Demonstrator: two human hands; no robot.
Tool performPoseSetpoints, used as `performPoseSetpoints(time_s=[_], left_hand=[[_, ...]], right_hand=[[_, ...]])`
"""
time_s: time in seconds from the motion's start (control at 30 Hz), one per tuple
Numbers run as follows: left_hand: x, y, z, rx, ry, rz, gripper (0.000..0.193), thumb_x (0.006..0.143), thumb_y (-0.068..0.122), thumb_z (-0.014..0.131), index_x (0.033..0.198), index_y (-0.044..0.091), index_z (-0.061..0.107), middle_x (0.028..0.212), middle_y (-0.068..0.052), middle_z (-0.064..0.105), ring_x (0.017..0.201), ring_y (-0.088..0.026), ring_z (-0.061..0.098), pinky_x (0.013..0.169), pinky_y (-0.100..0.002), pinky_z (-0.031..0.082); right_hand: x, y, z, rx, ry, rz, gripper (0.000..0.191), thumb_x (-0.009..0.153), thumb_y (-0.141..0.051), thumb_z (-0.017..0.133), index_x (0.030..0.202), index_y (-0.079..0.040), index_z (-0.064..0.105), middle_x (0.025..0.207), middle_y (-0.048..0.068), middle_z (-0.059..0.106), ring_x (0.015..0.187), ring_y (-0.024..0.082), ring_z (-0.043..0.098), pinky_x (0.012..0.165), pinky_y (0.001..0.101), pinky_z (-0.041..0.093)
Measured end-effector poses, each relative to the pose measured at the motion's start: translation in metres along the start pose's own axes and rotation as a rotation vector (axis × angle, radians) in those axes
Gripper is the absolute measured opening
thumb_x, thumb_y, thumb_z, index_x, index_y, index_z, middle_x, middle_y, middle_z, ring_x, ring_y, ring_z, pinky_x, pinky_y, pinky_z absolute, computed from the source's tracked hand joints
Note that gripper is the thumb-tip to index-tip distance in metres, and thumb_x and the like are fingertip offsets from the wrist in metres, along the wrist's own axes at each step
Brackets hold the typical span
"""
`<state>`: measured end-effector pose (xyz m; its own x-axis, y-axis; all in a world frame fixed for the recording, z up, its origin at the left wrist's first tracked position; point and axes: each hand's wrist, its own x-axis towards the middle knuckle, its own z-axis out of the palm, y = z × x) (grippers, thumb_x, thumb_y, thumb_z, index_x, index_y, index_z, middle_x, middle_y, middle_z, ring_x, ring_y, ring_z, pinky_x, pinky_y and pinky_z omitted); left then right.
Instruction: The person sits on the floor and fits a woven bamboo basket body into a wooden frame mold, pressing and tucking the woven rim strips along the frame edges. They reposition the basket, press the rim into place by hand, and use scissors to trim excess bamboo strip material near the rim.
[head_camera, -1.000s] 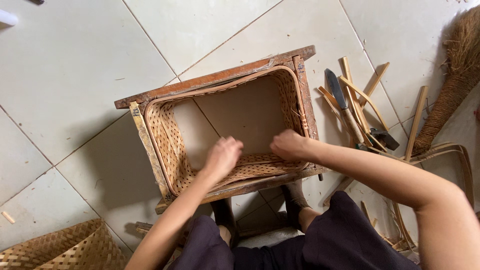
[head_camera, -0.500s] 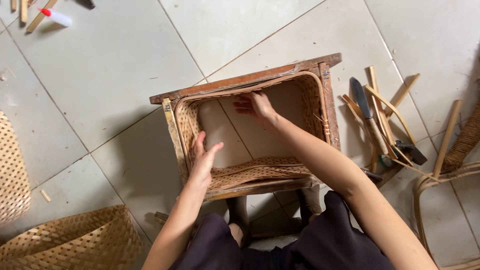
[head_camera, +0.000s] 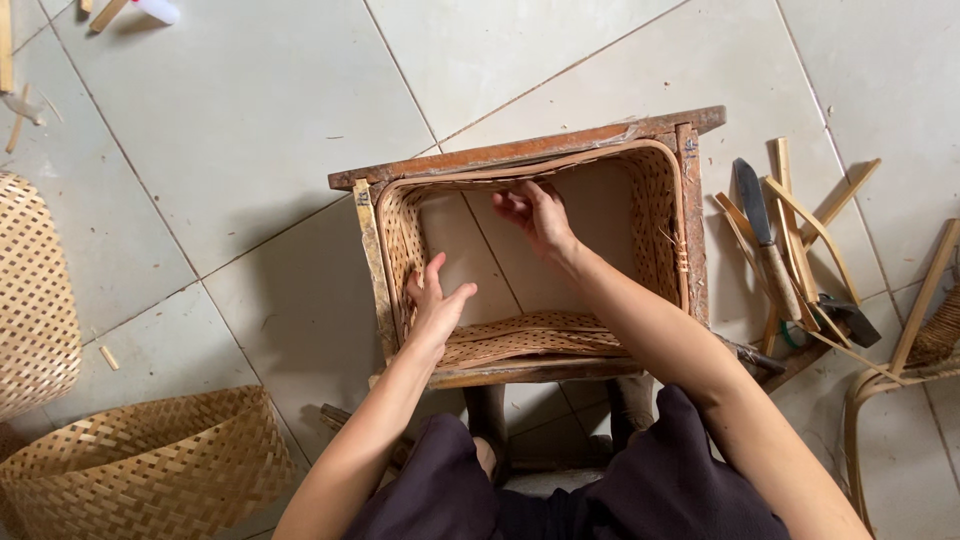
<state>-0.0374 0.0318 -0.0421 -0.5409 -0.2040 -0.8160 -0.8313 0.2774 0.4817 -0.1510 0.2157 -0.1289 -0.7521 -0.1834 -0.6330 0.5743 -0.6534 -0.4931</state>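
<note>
A bottomless woven bamboo basket (head_camera: 660, 205) sits inside a brown wooden frame (head_camera: 520, 150) on the tiled floor. My left hand (head_camera: 435, 300) presses flat against the inside of the basket's left wall, fingers spread. My right hand (head_camera: 535, 212) reaches across to the far wall, fingertips curled on the weave just under the rim. The floor tiles show through the basket's open middle. Neither hand holds a loose item.
Bamboo strips (head_camera: 800, 220) and a dark-bladed knife (head_camera: 760, 230) lie right of the frame. A curved bamboo hoop (head_camera: 870, 400) is at the far right. Two woven basket pieces lie at the left (head_camera: 35, 290) and lower left (head_camera: 150, 460). My dark clothing (head_camera: 560, 490) fills the bottom.
My right hand has moved from the near wall across to the far wall. My left hand has shifted from the near edge onto the left wall. The camera view has drifted so the frame appears further right.
</note>
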Motion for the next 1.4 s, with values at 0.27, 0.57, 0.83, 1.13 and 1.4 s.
performPoseSetpoints(time_s=[0.27, 0.57, 0.83, 1.13, 1.4], left_hand=[[0.011, 0.006, 0.016, -0.013, 0.034, -0.116, 0.095, 0.082, 0.028, 0.074, 0.16, 0.032, 0.019, 0.167, -0.017, -0.019, 0.156, -0.042, 0.005, 0.121, -0.063, 0.026], [0.012, -0.009, 0.032, 0.194, 0.362, 0.47, 0.099, 0.087, 0.027, 0.077, 0.163, 0.025, 0.013, 0.17, -0.023, -0.01, 0.158, -0.042, 0.009, 0.124, -0.06, 0.022], [0.035, 0.013, 0.022, 0.079, 0.349, 0.349, 0.105, 0.085, 0.023, 0.08, 0.162, 0.022, 0.008, 0.166, -0.023, -0.008, 0.155, -0.045, 0.007, 0.122, -0.059, 0.026], [0.036, 0.051, 0.01, 0.074, 0.181, 0.072, 0.105, 0.083, 0.017, 0.074, 0.164, 0.029, 0.008, 0.166, -0.02, -0.018, 0.155, -0.045, 0.0, 0.119, -0.057, 0.031], [0.066, 0.045, 0.013, 0.118, 0.149, 0.12, 0.109, 0.087, 0.024, 0.08, 0.163, 0.021, 0.001, 0.166, -0.022, -0.018, 0.155, -0.043, -0.009, 0.121, -0.06, 0.02]], right_hand=[[-0.015, 0.002, -0.01, -0.108, 0.048, -0.059, 0.023, 0.104, -0.014, 0.057, 0.115, 0.005, 0.049, 0.101, 0.016, 0.069, 0.092, 0.024, 0.071, 0.097, 0.0453, 0.063], [-0.012, -0.024, -0.022, -0.296, -0.103, 0.039, 0.027, 0.103, -0.021, 0.06, 0.119, 0.001, 0.064, 0.108, 0.01, 0.073, 0.094, 0.018, 0.072, 0.096, 0.0393, 0.062], [-0.013, -0.025, -0.023, -0.377, -0.086, 0.04, 0.039, 0.104, -0.034, 0.053, 0.123, -0.003, 0.066, 0.108, 0.009, 0.069, 0.096, 0.016, 0.07, 0.093, 0.0407, 0.059], [-0.02, -0.016, -0.027, -0.53, 0.031, 0.053, 0.042, 0.102, -0.037, 0.048, 0.121, -0.005, 0.068, 0.114, 0.008, 0.073, 0.096, 0.019, 0.071, 0.095, 0.0414, 0.058], [-0.016, -0.027, -0.023, -0.766, 0.023, 0.085, 0.045, 0.105, -0.042, 0.045, 0.125, -0.006, 0.063, 0.119, 0.009, 0.072, 0.1, 0.023, 0.075, 0.097, 0.04, 0.057]])
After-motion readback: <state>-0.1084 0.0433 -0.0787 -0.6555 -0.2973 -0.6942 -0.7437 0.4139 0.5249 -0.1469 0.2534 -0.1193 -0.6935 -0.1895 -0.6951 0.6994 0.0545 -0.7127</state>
